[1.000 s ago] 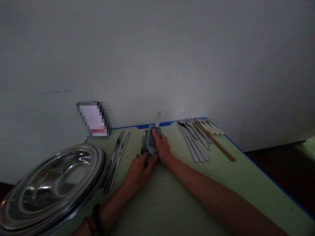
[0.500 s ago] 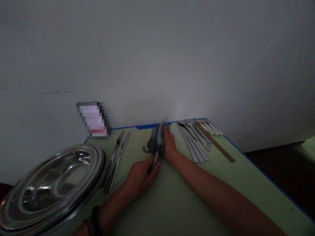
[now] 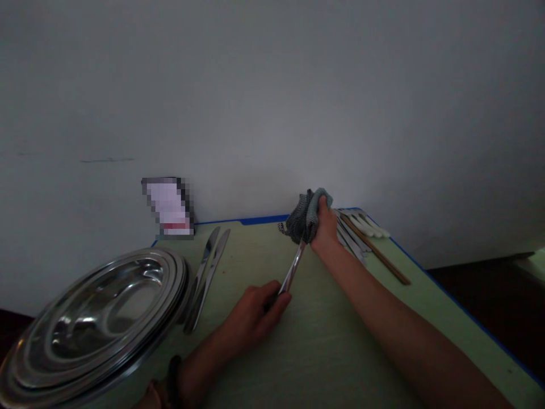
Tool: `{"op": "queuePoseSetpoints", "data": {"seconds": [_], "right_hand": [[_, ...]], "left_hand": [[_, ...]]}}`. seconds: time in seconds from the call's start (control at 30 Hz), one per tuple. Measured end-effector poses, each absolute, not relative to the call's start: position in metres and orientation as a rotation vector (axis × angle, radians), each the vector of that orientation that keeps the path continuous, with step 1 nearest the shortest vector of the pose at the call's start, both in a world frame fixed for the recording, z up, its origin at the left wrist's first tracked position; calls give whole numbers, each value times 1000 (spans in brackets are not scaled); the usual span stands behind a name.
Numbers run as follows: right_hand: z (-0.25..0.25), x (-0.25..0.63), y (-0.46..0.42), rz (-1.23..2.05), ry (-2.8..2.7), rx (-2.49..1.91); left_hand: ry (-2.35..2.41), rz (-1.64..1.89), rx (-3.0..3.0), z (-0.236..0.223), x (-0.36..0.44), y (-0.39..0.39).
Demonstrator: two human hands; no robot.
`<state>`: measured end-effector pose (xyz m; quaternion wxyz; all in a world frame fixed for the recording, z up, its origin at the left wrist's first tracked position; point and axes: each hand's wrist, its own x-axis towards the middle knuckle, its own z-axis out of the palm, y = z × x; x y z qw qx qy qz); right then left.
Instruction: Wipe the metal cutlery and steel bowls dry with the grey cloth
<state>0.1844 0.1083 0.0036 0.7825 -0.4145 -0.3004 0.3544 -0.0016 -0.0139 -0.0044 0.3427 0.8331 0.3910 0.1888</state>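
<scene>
My left hand (image 3: 258, 312) is closed round the handle end of a metal table knife (image 3: 293, 267), which slants up and away over the table. Wrapped about the knife's far part is a grey checked cloth (image 3: 301, 218), so the blade is hidden. My right hand (image 3: 326, 226) grips this cloth from the right side, thumb up. Two more table knives (image 3: 212, 267) lie side by side to the left of my hands. Behind my right hand are several metal spoons (image 3: 351, 241), partly covered by the hand and forearm.
Stacked oval steel plates (image 3: 170, 278) stand at the left of the green table (image 3: 251, 255). Leaning on the wall at the back left is a blurred-out phone-like screen (image 3: 168, 204). Wooden chopsticks (image 3: 383, 258) and white spoons (image 3: 368, 224) lie at the right, near the table's blue edge.
My right hand has slid the cloth up and to the right, baring more of the knife near the handle. My left hand has shifted slightly right and nearer, still holding the handle.
</scene>
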Motion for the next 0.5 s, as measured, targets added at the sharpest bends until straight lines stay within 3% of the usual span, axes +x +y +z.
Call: {"op": "queuePoseSetpoints", "data": {"seconds": [0.2, 0.5], "right_hand": [[22, 193, 102, 777, -441, -851], [20, 134, 64, 775, -776, -1137]], "left_hand": [[990, 525, 2169, -7, -2, -20], [1153, 664, 2045, -7, 1, -15]]}}
